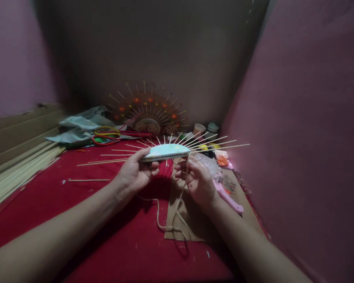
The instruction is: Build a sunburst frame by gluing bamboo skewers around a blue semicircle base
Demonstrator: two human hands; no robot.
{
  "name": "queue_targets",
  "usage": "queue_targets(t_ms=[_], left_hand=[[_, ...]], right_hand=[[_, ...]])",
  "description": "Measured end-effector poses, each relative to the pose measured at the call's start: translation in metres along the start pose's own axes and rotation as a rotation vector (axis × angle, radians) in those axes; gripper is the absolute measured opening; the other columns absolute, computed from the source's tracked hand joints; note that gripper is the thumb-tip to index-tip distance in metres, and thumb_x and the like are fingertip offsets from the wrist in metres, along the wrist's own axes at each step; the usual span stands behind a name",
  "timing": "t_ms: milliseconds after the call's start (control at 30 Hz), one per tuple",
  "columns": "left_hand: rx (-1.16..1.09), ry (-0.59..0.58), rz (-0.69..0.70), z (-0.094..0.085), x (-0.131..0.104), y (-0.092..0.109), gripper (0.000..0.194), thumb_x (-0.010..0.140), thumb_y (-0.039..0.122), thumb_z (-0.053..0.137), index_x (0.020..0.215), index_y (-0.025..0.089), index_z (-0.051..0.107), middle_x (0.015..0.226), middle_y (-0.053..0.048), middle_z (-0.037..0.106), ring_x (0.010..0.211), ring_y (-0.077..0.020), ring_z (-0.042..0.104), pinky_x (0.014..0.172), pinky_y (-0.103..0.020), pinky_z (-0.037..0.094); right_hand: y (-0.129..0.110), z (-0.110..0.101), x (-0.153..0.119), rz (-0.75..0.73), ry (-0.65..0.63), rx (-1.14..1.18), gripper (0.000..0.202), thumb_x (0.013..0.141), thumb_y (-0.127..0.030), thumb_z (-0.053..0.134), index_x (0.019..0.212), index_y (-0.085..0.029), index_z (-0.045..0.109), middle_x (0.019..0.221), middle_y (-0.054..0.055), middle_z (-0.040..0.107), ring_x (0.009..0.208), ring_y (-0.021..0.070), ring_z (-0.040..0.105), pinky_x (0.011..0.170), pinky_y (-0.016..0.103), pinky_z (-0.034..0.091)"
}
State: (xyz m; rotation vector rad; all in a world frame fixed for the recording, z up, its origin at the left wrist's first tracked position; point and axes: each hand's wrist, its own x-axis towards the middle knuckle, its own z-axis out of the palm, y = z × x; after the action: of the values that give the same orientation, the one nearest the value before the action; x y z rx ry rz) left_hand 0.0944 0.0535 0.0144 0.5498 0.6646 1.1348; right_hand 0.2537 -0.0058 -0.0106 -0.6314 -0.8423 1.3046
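My left hand (135, 169) grips a pale-blue half-disc (168, 150), sticks (221, 148) already fanned around it; my right hand (200, 180) pinches twine (180, 198), most hanging loose, seemingly unworked.

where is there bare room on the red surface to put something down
Mostly bare red surface shows between the pale strips and the left arm, below one loose stick; another patch lies between that arm and the string. The back is crowded around the scissors, as is the right, where a pink handle lies on cardboard.
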Motion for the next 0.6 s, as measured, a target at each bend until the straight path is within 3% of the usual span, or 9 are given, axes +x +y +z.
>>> queue_targets(t_ms=[267,600], left_hand=[[0.008,-0.002,-0.041,-0.003,0.002,-0.002,0.006,0.079,0.010,0.051,0.080,0.013,0.056,0.063,-0.008,0.063,0.041,-0.0114,0.051,0.037,-0.021,0.040],[0.040,-0.034,-0.035,-0.002,-0.001,-0.004,0.006,0.081,0.013,0.052,0.081,0.012,0.058,0.065,-0.010,0.065,0.043,-0.0130,0.054,0.038,-0.022,0.042]], right_hand=[[-0.004,-0.004,0.009,-0.072,0.190,0.006,0.019,0.066,-0.032,0.068,0.077,-0.020,0.057,0.068,0.000,0.065,0.058,0.0138,0.060,0.056,0.030,0.053],[0.000,-0.009,0.013,-0.177,0.175,-0.029,0.022,0.066,-0.022,0.074,0.080,-0.016,0.058,0.063,-0.004,0.062,0.054,0.0104,0.058,0.055,0.028,0.054]])
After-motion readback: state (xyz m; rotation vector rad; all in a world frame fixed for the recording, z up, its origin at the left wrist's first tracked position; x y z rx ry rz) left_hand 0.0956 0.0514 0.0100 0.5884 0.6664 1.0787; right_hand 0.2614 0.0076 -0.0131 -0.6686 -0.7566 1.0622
